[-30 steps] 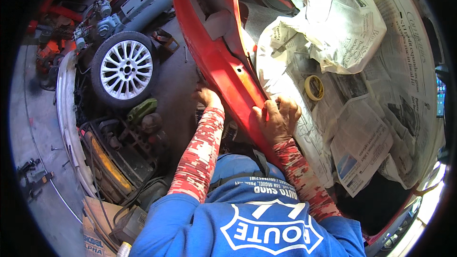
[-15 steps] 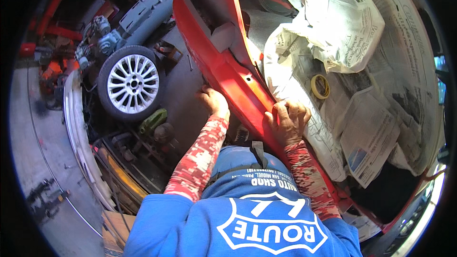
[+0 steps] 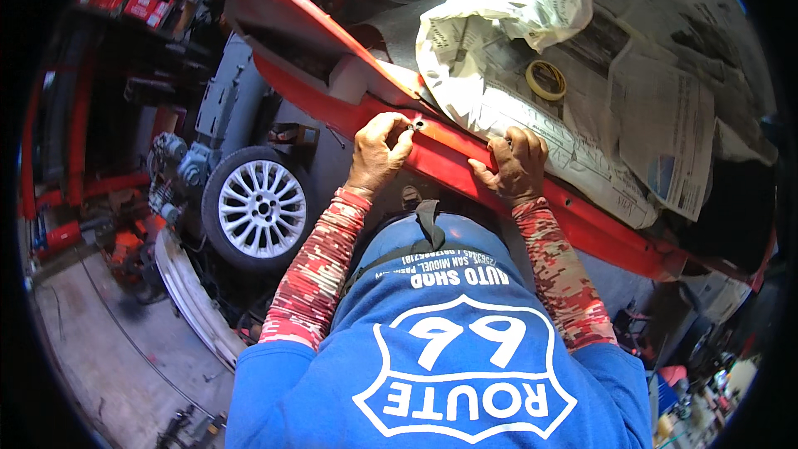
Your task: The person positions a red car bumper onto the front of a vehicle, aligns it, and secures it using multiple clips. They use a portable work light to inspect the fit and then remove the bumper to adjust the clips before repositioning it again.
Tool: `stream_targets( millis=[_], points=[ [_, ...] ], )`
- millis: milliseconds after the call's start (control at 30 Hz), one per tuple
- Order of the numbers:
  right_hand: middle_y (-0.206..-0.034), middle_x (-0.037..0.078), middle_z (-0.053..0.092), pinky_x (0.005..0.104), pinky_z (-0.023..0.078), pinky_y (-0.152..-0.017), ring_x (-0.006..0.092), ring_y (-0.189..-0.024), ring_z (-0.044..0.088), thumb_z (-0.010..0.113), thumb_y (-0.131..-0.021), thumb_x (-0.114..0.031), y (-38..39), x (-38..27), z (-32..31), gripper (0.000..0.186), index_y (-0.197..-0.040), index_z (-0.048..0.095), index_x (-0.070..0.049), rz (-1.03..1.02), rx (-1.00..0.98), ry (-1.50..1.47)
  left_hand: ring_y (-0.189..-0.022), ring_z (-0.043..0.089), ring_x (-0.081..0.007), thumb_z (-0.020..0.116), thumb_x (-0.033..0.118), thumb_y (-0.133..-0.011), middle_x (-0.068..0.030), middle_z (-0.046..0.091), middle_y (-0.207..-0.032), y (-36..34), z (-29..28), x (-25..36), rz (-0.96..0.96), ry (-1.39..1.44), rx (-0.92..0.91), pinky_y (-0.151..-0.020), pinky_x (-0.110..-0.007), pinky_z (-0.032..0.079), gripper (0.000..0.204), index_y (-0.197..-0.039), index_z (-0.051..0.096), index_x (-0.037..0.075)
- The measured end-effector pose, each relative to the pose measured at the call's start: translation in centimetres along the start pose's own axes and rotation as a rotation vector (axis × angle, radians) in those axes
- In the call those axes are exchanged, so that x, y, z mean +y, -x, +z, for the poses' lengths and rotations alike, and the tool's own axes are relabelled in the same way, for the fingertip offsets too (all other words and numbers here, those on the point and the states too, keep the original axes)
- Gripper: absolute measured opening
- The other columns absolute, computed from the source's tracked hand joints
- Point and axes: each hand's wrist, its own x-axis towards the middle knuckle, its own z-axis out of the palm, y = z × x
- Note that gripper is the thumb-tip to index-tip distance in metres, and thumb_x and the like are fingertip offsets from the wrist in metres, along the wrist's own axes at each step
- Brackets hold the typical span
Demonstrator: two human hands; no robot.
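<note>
A long red car body panel (image 3: 453, 168) runs slantwise below a newspaper-covered area, with a small round hole (image 3: 419, 124) in its upper face. My left hand (image 3: 379, 156) is at the panel's near edge, just left of that hole. Its thumb and index finger pinch a small dark piece (image 3: 411, 127) too tiny to name. My right hand (image 3: 517, 170) rests on the panel further right, thumb apart from the bent fingers. A dark spot shows beside its index finger; I cannot tell what it is. Its palm is hidden.
Newspaper sheets (image 3: 665, 129) and crumpled plastic-like covering lie beyond the panel, with a yellow tape roll (image 3: 546, 81) on them. To the left stand a wheel with a silver rim (image 3: 262, 209), a grey-blue tank (image 3: 226, 87) and a curved whitish bar (image 3: 187, 291).
The view has turned, so the panel lies flatter across it. My left hand has come up from beside the panel to its hole, pinching the small piece. My right hand stays on the panel.
</note>
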Motion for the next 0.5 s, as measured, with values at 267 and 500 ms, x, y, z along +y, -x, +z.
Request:
stream_targets(
  millis=[267,500],
  points=[
    [-0.121,0.008,0.053,0.0499,0.039,-0.105,0.0291,-0.123,0.048,0.082,-0.072,-0.049,0.1,0.2,0.3,0.05,-0.105,0.067,-0.015,0.032,0.043,-0.049,-0.073,0.067,-0.0149,0.071,0.008,-0.088,-0.0101,0.068,-0.082,-3.0,-0.9,0.5,0.123,-0.193,-0.235,-0.069,-0.03,0.055,0.013,-0.097,0.066,0.0],
    [-0.121,0.008,0.055,0.0486,0.04,-0.104,0.0283,-0.122,0.051,0.083,-0.07,-0.048,0.3,-0.1,-0.3,0.05,-0.103,0.067,-0.013,0.059,0.027,-0.091,-0.073,0.066,-0.0329,0.07,0.004,-0.08,-0.0165,0.064,-0.078,-5.1,-1.7,3.1,0.159,-0.362,-0.448,-0.068,-0.04,0.054,0.014,-0.088,0.059,0.001]
  ],
)
